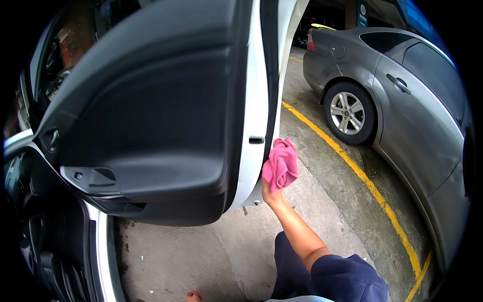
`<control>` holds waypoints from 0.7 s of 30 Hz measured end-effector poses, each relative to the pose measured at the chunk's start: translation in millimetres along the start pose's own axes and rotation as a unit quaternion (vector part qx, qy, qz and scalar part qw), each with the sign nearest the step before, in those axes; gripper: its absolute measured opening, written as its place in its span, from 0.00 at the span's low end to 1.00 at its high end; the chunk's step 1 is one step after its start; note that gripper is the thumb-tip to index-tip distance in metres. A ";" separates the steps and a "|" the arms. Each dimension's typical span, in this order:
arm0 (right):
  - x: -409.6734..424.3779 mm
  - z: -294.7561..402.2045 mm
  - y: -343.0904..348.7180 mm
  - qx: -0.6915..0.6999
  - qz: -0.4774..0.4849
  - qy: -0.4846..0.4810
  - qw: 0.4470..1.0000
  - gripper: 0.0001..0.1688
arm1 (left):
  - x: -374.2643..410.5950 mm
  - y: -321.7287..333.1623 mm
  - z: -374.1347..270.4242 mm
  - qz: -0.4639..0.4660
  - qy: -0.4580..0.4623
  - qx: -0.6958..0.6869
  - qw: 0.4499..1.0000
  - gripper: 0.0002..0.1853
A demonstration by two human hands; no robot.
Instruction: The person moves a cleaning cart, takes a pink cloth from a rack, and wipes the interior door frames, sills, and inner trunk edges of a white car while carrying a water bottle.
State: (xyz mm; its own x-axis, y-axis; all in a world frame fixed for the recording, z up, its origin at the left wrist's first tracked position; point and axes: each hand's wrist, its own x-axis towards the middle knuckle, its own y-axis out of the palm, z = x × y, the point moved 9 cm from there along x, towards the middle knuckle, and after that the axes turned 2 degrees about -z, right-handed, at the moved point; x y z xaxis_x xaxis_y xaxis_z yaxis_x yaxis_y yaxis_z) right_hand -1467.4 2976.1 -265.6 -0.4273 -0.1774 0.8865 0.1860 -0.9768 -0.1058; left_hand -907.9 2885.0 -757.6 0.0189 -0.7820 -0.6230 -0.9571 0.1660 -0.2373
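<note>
A crumpled pink cloth (281,164) is in my right hand (271,192), against the lower edge of an opened white car door (253,113). The cloth covers most of the fingers. The door's black inner panel (151,113), with a switch plate (90,179) and an inner handle (53,140), fills the left and middle of the view. My left hand (194,296) hangs low at the bottom edge over the concrete; only part of it shows, and I cannot make out its fingers well.
A grey car (407,109) stands on the right, its rear wheel (347,112) near a yellow painted line (347,158) on the concrete ground (181,256). At the lower left are the white car's door sill (100,256) and dark interior.
</note>
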 end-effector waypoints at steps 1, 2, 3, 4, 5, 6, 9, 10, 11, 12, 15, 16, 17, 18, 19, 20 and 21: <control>32.4 14.4 -2.7 0.045 -0.016 0.007 0.999 0.34 | -13.2 -5.1 -11.7 -0.002 -0.005 0.013 1.000 0.06; 74.7 30.3 -5.5 0.031 -0.022 -0.015 0.999 0.30 | -29.0 -8.2 -22.4 -0.005 -0.009 0.024 1.000 0.06; 112.4 42.3 -13.0 0.021 -0.053 -0.047 0.997 0.27 | -47.5 -4.8 -39.5 0.003 -0.010 0.036 0.999 0.05; 149.5 68.5 -19.2 0.024 -0.061 -0.055 0.996 0.27 | -69.2 -6.8 -54.1 0.007 -0.013 0.047 0.999 0.05; 185.1 98.2 -28.5 0.027 -0.069 -0.064 0.995 0.27 | -91.1 -13.9 -70.4 0.010 -0.014 0.055 0.998 0.05; 223.4 145.4 -45.9 0.027 -0.108 -0.093 0.989 0.26 | -117.4 -20.5 -89.0 0.013 -0.012 0.060 0.998 0.05; 260.8 183.0 -58.5 0.147 -0.119 -0.018 0.982 0.22 | -192.9 -9.3 -152.9 0.050 0.012 0.015 0.999 0.04; 272.4 205.8 -60.5 0.176 -0.129 0.012 0.976 0.21 | -219.5 -10.1 -177.0 0.056 0.020 -0.013 0.998 0.04; 276.9 227.5 -69.9 -0.042 -0.150 0.045 0.987 0.20 | -250.1 -9.8 -208.4 0.067 0.025 -0.036 0.997 0.04; 280.3 240.7 -73.0 -0.073 -0.179 0.073 0.978 0.18 | -275.5 -9.7 -235.9 0.077 0.031 -0.038 0.996 0.04; 327.5 278.4 -73.3 0.124 -0.142 0.113 0.976 0.10 | -344.7 -21.2 -276.6 0.098 0.028 -0.035 0.994 0.05; 352.3 299.8 -85.3 0.063 -0.173 0.091 0.979 0.08 | -358.1 -26.2 -290.7 0.110 0.024 -0.023 0.993 0.05; 395.3 329.1 -98.2 0.192 -0.164 0.191 0.948 0.08 | -395.4 -56.7 -284.7 0.106 -0.003 -0.018 0.994 0.05; 420.3 352.1 -111.0 0.198 -0.215 0.135 0.947 0.07 | -412.5 -79.5 -283.8 0.083 -0.026 -0.015 0.996 0.04; 452.7 384.0 -126.1 0.177 -0.271 0.044 0.945 0.07 | -429.1 -103.4 -282.4 0.060 -0.051 -0.012 0.997 0.04; 479.4 422.8 -140.2 0.139 -0.285 -0.023 0.948 0.08 | -447.2 -130.7 -279.5 0.043 -0.071 -0.011 0.997 0.04; 502.0 448.3 -157.1 0.136 -0.315 -0.084 0.936 0.07 | -459.3 -148.0 -272.7 0.035 -0.091 -0.011 0.995 0.05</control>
State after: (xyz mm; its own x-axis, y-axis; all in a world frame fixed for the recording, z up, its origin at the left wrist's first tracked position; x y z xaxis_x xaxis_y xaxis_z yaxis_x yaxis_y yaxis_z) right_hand -1314.5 3094.1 398.0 -0.3878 0.4662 0.7952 0.1728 -0.8106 0.5595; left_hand -853.7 3055.8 -233.0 0.0010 -0.6474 -0.7622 -0.9642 0.2015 -0.1724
